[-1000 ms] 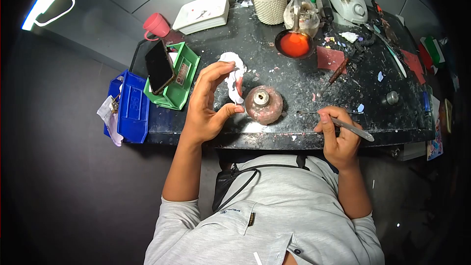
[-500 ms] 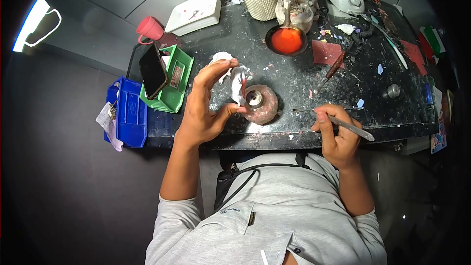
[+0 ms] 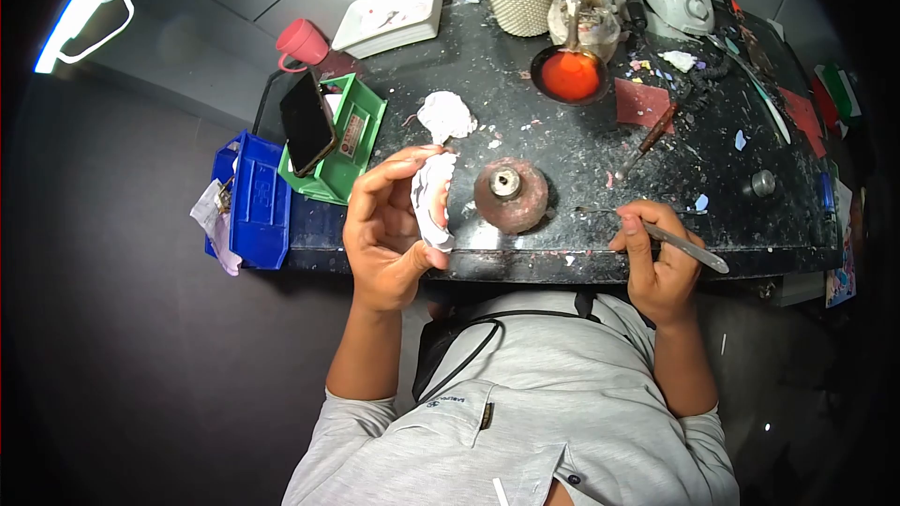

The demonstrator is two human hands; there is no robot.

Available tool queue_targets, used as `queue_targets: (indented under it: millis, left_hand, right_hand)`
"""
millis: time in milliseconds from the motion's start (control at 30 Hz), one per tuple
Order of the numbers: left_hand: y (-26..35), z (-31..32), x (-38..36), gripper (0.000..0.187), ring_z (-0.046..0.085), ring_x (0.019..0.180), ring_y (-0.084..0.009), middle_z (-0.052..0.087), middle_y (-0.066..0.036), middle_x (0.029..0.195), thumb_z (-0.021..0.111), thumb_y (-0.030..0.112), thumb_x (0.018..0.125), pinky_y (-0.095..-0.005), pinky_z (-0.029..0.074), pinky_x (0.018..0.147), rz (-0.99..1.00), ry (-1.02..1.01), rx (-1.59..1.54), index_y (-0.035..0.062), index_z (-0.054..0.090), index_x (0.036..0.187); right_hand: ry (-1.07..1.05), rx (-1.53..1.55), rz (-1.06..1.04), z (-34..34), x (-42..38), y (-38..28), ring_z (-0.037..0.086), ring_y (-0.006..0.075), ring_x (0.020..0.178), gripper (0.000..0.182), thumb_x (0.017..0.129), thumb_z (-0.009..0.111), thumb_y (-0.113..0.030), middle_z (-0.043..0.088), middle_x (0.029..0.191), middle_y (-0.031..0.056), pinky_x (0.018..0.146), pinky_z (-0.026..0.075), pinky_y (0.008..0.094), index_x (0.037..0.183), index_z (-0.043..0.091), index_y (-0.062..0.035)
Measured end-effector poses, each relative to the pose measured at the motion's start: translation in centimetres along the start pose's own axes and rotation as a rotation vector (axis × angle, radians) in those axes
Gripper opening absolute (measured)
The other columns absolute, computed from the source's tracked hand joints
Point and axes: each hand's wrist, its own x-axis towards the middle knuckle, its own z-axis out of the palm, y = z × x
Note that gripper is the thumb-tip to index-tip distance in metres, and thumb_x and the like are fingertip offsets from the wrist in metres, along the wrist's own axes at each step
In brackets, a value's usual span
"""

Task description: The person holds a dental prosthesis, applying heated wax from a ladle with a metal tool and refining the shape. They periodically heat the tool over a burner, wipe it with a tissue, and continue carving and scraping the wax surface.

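Between the thumb and fingers of my left hand point(image 3: 386, 234) is a white plaster dental cast point(image 3: 432, 201) with pink wax on its right side, held on edge above the bench front. My right hand point(image 3: 659, 262) grips a slim metal wax spatula point(image 3: 698, 251), its thin tip pointing left, close over the bench. Between the hands stands a round, pinkish-stained spirit burner point(image 3: 512, 201) with a metal wick collar on top. Behind the left hand a second white plaster piece point(image 3: 447, 116) lies on the bench.
At the back, a small pan point(image 3: 570, 75) holds red wax. Pink wax sheets point(image 3: 642, 101) and a wooden-handled tool point(image 3: 656, 129) lie right. Green point(image 3: 361, 131) and blue point(image 3: 261, 201) bins, a phone point(image 3: 307, 124), pink mug point(image 3: 302, 42), white trays point(image 3: 389, 19) and a woven basket point(image 3: 521, 2) stand around.
My left hand has brought the cast toward me and left, away from the burner, turning it so more of its white side shows. The right hand keeps its hold on the spatula.
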Motion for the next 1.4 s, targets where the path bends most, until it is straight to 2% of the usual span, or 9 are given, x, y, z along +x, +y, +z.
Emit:
queue_targets:
  millis: [167, 267, 533, 733, 867, 1167, 1400]
  left_hand:
    - [0.9, 0.4, -1.2, 0.085, 0.053, 0.126, -0.0344, 0.050, -0.026, 0.135, 0.087, 0.040, 0.072, -0.0450, 0.046, 0.107, -0.090, 0.087, -0.148, -0.0037, 0.045, 0.131]
    - [1.5, 0.4, -1.5, 0.089, 0.051, 0.127, -0.0434, 0.049, -0.027, 0.135, 0.087, 0.044, 0.072, -0.0477, 0.048, 0.105, -0.131, 0.107, -0.166, -0.0045, 0.043, 0.133]
    - [1.7, 0.1, -2.0, 0.089, 0.049, 0.128, -0.0447, 0.047, -0.029, 0.136, 0.084, 0.044, 0.075, -0.0492, 0.047, 0.106, -0.117, 0.100, -0.226, -0.0071, 0.041, 0.134]
    - [1.5, -0.5, -2.4, 0.085, 0.048, 0.129, -0.0483, 0.044, -0.037, 0.136, 0.073, 0.046, 0.086, -0.0518, 0.044, 0.107, -0.119, 0.011, -0.322, -0.0124, 0.036, 0.136]
    - [1.4, -0.5, -2.7, 0.083, 0.048, 0.128, -0.0493, 0.044, -0.038, 0.134, 0.068, 0.046, 0.090, -0.0527, 0.043, 0.107, -0.102, -0.024, -0.338, -0.0145, 0.036, 0.136]
    - [1.3, -0.4, -3.3, 0.085, 0.050, 0.125, -0.0515, 0.044, -0.041, 0.132, 0.065, 0.048, 0.091, -0.0559, 0.044, 0.106, -0.168, -0.070, -0.537, -0.0175, 0.035, 0.135]
    - [1.1, 0.3, -3.8, 0.088, 0.052, 0.123, -0.0498, 0.046, -0.041, 0.130, 0.063, 0.052, 0.090, -0.0530, 0.048, 0.102, -0.239, -0.069, -0.554, -0.0166, 0.035, 0.136]
  right_hand:
    - [-0.014, 0.011, -0.002, 0.0, 0.0, -0.1, 0.068, 0.0159, 0.059, 0.011, 0.098, 0.060, -0.009, 0.066, 0.069, 0.0108, 0.054, 0.050, 0.0268, 0.097, 0.063, 0.0023]
    - [0.006, -0.003, 0.046, 0.1, -0.1, -0.3, 0.068, 0.0153, 0.060, 0.014, 0.099, 0.059, -0.010, 0.066, 0.070, 0.0096, 0.055, 0.050, 0.0264, 0.097, 0.063, 0.0026]
    - [0.006, 0.004, 0.045, 0.3, -0.1, -0.1, 0.067, 0.0146, 0.060, 0.014, 0.099, 0.058, -0.010, 0.066, 0.070, 0.0086, 0.055, 0.050, 0.0261, 0.097, 0.064, 0.0023]
    - [0.010, 0.000, 0.064, 0.6, -0.2, -0.2, 0.066, 0.0139, 0.060, 0.014, 0.099, 0.058, -0.010, 0.066, 0.069, 0.0085, 0.056, 0.049, 0.0262, 0.097, 0.064, 0.0025]
    - [0.012, -0.018, 0.052, 0.6, -0.1, -0.3, 0.066, 0.0139, 0.060, 0.014, 0.099, 0.058, -0.010, 0.066, 0.068, 0.0084, 0.056, 0.049, 0.0262, 0.097, 0.064, 0.0024]
    - [0.020, -0.003, 0.059, 0.7, -0.2, -0.2, 0.066, 0.0142, 0.060, 0.014, 0.099, 0.058, -0.011, 0.066, 0.067, 0.0083, 0.056, 0.049, 0.0261, 0.097, 0.064, 0.0020]
    - [0.028, 0.005, 0.068, 0.8, -0.3, 0.0, 0.066, 0.0142, 0.060, 0.015, 0.099, 0.058, -0.011, 0.065, 0.066, 0.0081, 0.056, 0.049, 0.0261, 0.097, 0.064, 0.0022]
